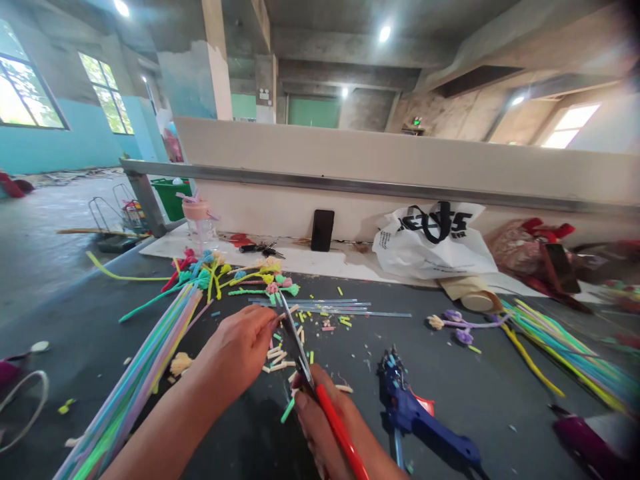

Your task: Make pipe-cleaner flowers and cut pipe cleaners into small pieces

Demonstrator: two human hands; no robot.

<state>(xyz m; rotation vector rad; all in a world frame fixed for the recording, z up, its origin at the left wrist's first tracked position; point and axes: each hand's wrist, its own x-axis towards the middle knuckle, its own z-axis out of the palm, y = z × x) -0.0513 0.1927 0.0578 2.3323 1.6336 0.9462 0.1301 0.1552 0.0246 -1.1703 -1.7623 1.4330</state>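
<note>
Scissors (302,357) at a thin strip (286,313), short pieces all round

Far left: green bin (169,199), something white showing above its rim. Next, clear cup (201,232) with pink lid; contents not readable. Pastel stem bundle (150,360) slants across the table (253,433) beside the left forearm; a sideways swing of that arm would likely scatter it.

Centre: left hand (245,343) pinches the strip against the blades, just beyond the short cut pieces (277,360). Main hazard: fingertips sit right beside the steel, so a slip or early squeeze could nick them. Scissor tips overlap a pink-and-mint flower (274,289) in view; contact cannot be judged, but a forward push might snag it. Right hand (317,423) grips the red handles.

Right of it: blue glue gun (425,420). Heat unknown; if hot, an outward drift of the right arm risks a burn. Behind, white bag (430,250), contents hidden. Far right: reddish see-through bag (515,248), filling too blurred to identify.
</note>
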